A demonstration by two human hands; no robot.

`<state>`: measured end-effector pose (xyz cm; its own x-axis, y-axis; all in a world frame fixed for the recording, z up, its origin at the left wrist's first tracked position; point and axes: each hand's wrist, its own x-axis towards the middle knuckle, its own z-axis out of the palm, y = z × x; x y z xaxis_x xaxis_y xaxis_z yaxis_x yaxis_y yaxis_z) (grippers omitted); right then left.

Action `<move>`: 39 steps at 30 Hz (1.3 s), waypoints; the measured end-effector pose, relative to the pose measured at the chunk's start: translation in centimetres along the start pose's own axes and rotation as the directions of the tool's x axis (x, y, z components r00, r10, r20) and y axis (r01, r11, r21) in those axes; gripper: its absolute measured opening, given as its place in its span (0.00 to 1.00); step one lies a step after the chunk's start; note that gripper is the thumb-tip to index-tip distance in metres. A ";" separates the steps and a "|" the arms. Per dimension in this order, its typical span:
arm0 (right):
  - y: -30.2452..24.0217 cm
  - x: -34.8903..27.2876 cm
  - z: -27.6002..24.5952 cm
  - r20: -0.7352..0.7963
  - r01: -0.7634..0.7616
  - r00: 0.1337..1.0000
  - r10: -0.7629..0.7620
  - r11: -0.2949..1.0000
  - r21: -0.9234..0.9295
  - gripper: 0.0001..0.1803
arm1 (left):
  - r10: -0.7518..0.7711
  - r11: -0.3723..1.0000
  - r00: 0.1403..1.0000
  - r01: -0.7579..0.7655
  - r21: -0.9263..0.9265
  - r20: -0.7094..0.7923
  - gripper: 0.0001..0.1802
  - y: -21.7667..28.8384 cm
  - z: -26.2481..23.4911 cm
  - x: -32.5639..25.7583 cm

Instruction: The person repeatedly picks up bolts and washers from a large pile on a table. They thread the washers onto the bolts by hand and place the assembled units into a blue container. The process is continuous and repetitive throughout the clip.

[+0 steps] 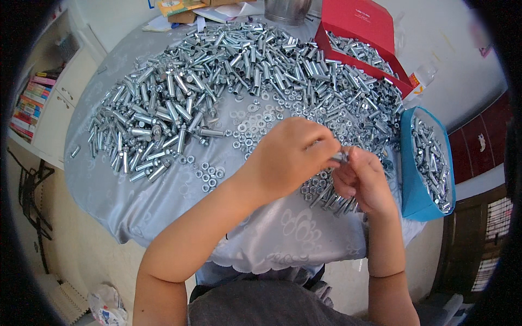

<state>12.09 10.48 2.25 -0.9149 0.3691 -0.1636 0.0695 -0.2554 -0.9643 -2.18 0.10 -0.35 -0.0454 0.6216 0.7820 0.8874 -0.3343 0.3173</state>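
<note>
My left hand (291,155) reaches across toward the right, its fingers closed on one end of a small shiny metal anchor bolt (338,157). At the other end of the bolt, my right hand (363,179) pinches with thumb and fingers. Most of the bolt is hidden by the fingers. Beneath and behind the hands lie loose hex nuts (208,176) and flat washers (266,117). Several thin bolts (331,201) lie just under my right hand. A large heap of metal sleeves (261,60) spreads over the far side, with assembled anchor bolts (163,111) piled at the left.
A patterned silver cloth (304,233) covers the round table. An open red box (399,76) of metal parts stands at the far right; a blue fabric bin (421,204) with more parts stands nearer. A metal pot (287,11) is at the back, a bookshelf (35,103) to the left.
</note>
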 end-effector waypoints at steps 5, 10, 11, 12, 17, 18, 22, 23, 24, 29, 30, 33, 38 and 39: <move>-0.3 0.3 -0.9 -0.019 0.112 0.994 -0.111 0.992 0.051 0.21 | -0.690 0.564 0.704 0.380 -0.733 -0.166 0.11 -0.8 -1.9 0.8; -0.5 0.4 -1.1 -0.024 0.118 0.993 -0.117 0.993 0.019 0.18 | -0.932 -0.015 0.359 -0.195 -0.981 -0.057 0.28 -4.3 -8.7 1.3; -0.5 0.4 -1.2 -0.035 0.103 0.994 -0.101 0.994 0.039 0.17 | -0.926 -0.104 0.375 -0.162 -0.981 0.036 0.29 -4.4 -8.3 1.1; -0.5 0.6 -1.2 -0.037 0.087 0.996 -0.085 0.995 0.056 0.17 | -0.915 -0.184 0.386 -0.133 -0.974 0.120 0.30 -4.6 -7.6 0.7; -0.3 0.8 -1.3 -0.078 0.072 0.995 -0.066 0.994 0.083 0.14 | -0.828 -0.382 0.361 0.198 -0.903 0.430 0.30 -2.4 -3.3 0.7; -0.3 0.7 -1.4 -0.088 0.074 0.994 -0.067 0.994 0.080 0.14 | -0.813 -0.382 0.368 0.247 -0.891 0.450 0.30 -2.0 -2.9 0.6; -0.8 0.6 -2.0 -0.210 0.125 0.966 -0.153 0.982 -0.139 0.14 | -0.794 -0.332 0.383 0.377 -0.865 0.472 0.30 -1.4 -2.2 0.4; -0.9 0.7 -2.4 -0.256 0.160 0.944 -0.210 0.966 -0.202 0.14 | -0.799 -0.309 0.386 0.393 -0.866 0.461 0.29 -1.4 -2.2 0.4; -1.0 0.9 -3.0 -0.296 0.193 0.916 -0.271 0.944 -0.269 0.14 | -0.819 -0.276 0.371 0.414 -0.868 0.438 0.27 -1.0 -2.4 0.7; -1.6 0.9 -5.6 -0.346 0.182 0.760 -0.551 0.690 -0.700 0.06 | -0.835 0.147 0.486 0.649 -0.746 0.258 0.13 0.0 -1.0 1.1; -1.9 0.7 -5.5 -0.310 0.091 0.795 -0.522 0.607 -0.789 0.09 | -0.810 0.273 0.560 0.626 -0.731 0.177 0.12 0.3 -0.7 0.6; -1.9 0.4 -5.6 -0.075 0.148 0.851 -0.520 0.374 -0.916 0.12 | -0.708 0.562 0.706 0.577 -0.593 0.016 0.10 0.3 0.7 -0.5; -1.8 0.1 -6.4 -0.163 0.090 0.841 -0.516 0.430 -0.898 0.11 | -0.385 0.897 0.898 0.419 -0.143 0.213 0.10 1.7 1.2 -0.7; -1.9 0.0 -6.5 -0.199 0.055 0.834 -0.515 0.437 -0.898 0.11 | -0.328 0.931 0.899 0.360 -0.063 0.290 0.12 2.0 1.2 -0.9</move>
<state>14.49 16.74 2.71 -0.7191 0.6175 0.3188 0.3369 0.7110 -0.6172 0.22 -0.29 -1.04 -0.1991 0.8737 0.4438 0.7807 -0.1324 0.6108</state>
